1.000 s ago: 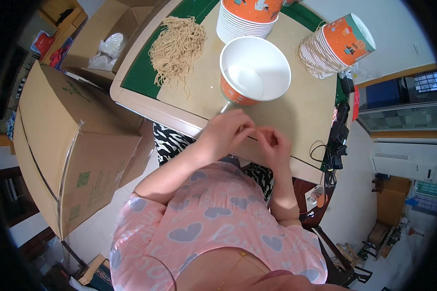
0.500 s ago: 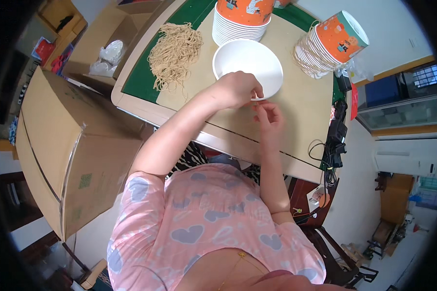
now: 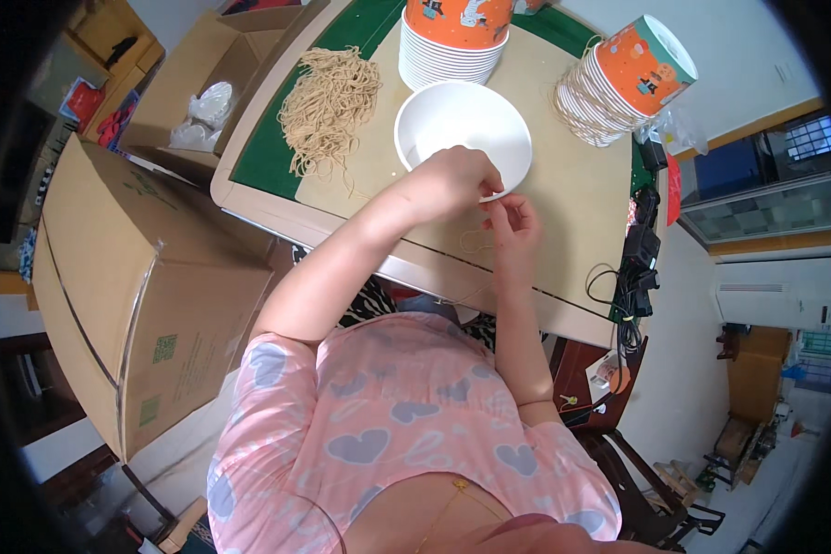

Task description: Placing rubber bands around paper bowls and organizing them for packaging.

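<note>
A white paper tub (image 3: 463, 120) stands mouth up on the table, its inside showing. At its near rim my left hand (image 3: 454, 183) is closed, thumb and fingertips pinching at the edge. My right hand (image 3: 515, 229) meets it just below the rim, thumb and forefinger pressed together and the other fingers curled. A thin beige string (image 3: 474, 242) loops beside my right hand, and a strand runs down past the table edge. The fingertips partly hide what they grip. Left of the tub lies a heap of beige strings (image 3: 328, 111).
Behind the tub rises a stack of orange and white paper tubs (image 3: 452, 55). Another stack (image 3: 623, 83), with strings around it, leans at the far right. Black cables and adapters (image 3: 639, 249) line the right edge. A large cardboard box (image 3: 157, 305) stands left of the table.
The tub has shifted slightly left and toward me. Both hands stay together at its near rim. A loop of string now shows more plainly beside my right hand.
</note>
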Demonstrator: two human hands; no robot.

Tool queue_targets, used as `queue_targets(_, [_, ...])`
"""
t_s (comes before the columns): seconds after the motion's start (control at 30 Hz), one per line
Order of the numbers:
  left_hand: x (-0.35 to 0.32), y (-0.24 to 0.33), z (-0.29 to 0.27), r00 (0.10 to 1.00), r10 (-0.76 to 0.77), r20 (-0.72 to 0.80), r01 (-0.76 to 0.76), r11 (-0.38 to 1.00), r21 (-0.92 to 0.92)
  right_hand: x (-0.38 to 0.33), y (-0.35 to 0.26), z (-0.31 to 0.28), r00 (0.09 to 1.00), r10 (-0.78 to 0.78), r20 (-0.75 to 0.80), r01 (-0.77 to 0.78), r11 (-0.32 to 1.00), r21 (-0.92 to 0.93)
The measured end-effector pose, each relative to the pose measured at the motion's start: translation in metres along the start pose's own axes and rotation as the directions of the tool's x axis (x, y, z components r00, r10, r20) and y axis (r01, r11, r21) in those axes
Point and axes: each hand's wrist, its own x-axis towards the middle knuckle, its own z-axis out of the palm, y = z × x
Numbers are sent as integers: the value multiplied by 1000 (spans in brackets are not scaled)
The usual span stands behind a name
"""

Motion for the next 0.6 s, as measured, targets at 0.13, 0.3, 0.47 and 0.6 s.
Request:
queue_targets(0.13, [1,3,6,999,12,-31,-10,996,84,2,0,-10,1000,-23,17,24,998,-65])
queue_targets(0.3, [-5,8,10,994,18,-106,-9,997,77,2,-10,-20,996,27,86,-14,989,-147])
queue_targets(0.47, [-20,2,4,961,-59,-269,20,989,-148,-16,-39,-23,986,133,103,-135,991,9])
queue_targets(0.6, [-24,4,-1,978,-123,-166,47,914,-402,-21,-62,-12,996,-25,89,28,999,-31])
